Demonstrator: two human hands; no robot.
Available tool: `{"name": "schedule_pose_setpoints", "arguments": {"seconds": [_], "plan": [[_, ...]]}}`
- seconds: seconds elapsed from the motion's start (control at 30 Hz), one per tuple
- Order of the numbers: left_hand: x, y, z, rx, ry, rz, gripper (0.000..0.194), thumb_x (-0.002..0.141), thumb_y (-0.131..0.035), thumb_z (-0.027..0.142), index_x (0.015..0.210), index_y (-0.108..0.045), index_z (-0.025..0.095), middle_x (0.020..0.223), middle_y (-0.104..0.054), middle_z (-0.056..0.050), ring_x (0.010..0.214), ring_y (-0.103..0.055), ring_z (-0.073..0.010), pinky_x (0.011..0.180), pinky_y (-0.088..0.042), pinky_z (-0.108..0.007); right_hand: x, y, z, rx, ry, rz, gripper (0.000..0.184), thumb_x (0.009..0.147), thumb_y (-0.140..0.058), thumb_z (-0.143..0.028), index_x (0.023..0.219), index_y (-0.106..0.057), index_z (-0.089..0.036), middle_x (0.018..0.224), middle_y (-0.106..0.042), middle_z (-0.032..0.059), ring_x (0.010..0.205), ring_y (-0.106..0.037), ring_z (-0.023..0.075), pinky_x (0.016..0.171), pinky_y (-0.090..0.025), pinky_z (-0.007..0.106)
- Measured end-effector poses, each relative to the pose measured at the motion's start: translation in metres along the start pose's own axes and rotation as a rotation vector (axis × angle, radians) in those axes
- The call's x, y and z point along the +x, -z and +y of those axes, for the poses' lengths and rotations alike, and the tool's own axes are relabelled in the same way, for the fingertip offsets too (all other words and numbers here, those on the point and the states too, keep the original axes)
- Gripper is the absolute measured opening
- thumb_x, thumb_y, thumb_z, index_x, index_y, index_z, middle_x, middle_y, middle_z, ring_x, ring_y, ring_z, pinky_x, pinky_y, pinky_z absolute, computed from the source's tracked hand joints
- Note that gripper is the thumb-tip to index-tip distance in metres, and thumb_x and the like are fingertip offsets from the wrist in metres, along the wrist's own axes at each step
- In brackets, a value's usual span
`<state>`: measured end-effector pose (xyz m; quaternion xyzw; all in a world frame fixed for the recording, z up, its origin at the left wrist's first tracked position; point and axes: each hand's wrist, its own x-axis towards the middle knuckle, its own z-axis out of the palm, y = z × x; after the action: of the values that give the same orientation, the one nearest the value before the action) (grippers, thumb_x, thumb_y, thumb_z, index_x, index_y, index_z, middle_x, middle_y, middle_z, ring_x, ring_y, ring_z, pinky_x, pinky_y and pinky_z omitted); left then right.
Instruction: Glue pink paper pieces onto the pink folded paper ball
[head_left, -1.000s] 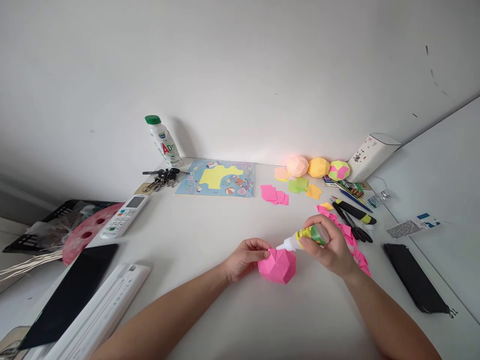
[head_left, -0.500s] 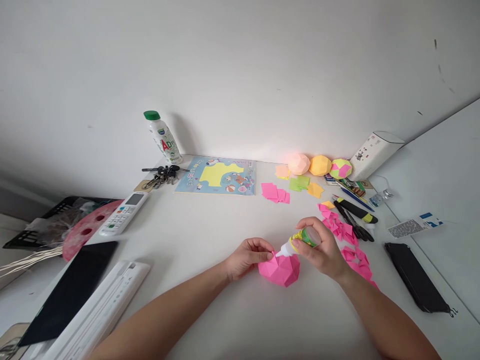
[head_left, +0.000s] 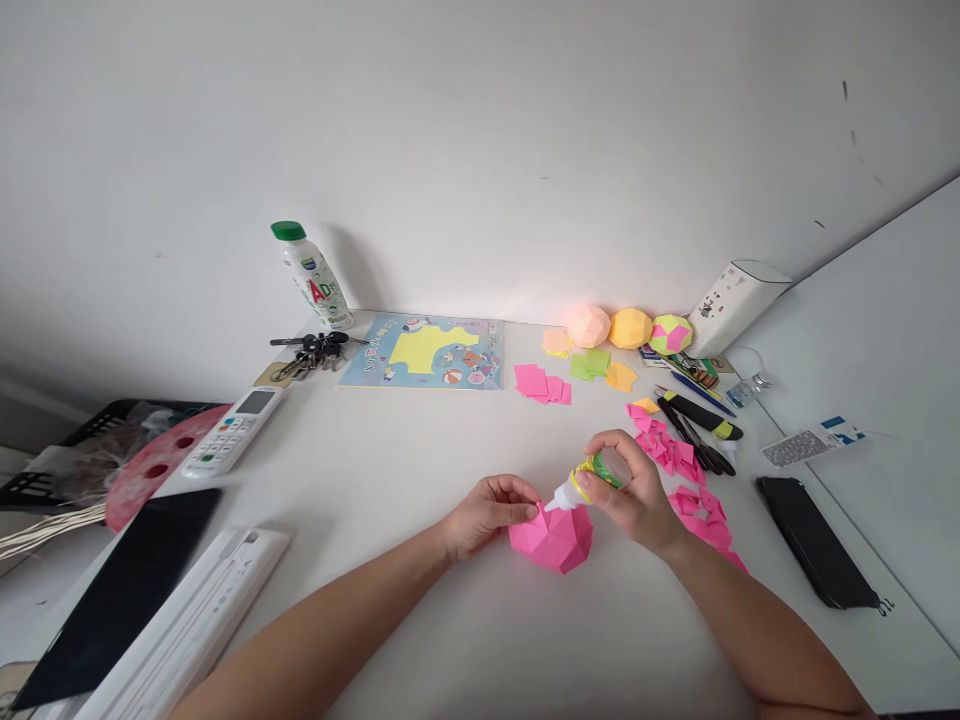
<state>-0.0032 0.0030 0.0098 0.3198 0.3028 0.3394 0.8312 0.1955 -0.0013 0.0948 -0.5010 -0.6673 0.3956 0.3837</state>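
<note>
My left hand [head_left: 491,515] pinches the upper left edge of a pink folded-paper ball [head_left: 553,545], which has flat angular facets and looks partly built. In my right hand [head_left: 637,495] is a glue bottle [head_left: 586,482] with a green and yellow label, tilted down to the left. Its white nozzle meets the ball's upper rim close to my left fingertips; whether glue is coming out I cannot tell. To the right of my right hand lie several folded pink paper pieces [head_left: 701,515] in a loose row.
Flat sticky notes [head_left: 541,384] and three finished paper balls [head_left: 630,328] sit toward the wall. A box cutter [head_left: 701,415], scissors [head_left: 694,440] and a black pouch [head_left: 814,540] lie right. Leftward are a bottle [head_left: 313,275], keys [head_left: 319,350], a remote [head_left: 234,432] and a picture book [head_left: 367,355].
The whole view has shifted slightly, so everything appears a little farther left. Both hands keep their hold, and the nozzle stays at the ball's rim.
</note>
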Motion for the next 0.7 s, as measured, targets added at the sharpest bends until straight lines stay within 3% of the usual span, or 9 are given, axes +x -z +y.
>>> {"name": "schedule_pose_setpoints", "arguments": {"seconds": [0.7], "plan": [[0.0003,0.0006,-0.0011,-0.004,-0.002,0.002,0.022,0.059,-0.081,0.022,0.074,-0.068,0.013,0.070,-0.070,-0.004,0.063,-0.062,-0.0142,0.063,-0.047,-0.027,0.0003,0.0002,-0.0015,0.088,-0.053,-0.088,0.024,0.080,-0.059,-0.042,0.088,-0.047,-0.024,0.057,-0.043,-0.0046,0.048,-0.037,0.0113,0.045,-0.031,0.025]]}}
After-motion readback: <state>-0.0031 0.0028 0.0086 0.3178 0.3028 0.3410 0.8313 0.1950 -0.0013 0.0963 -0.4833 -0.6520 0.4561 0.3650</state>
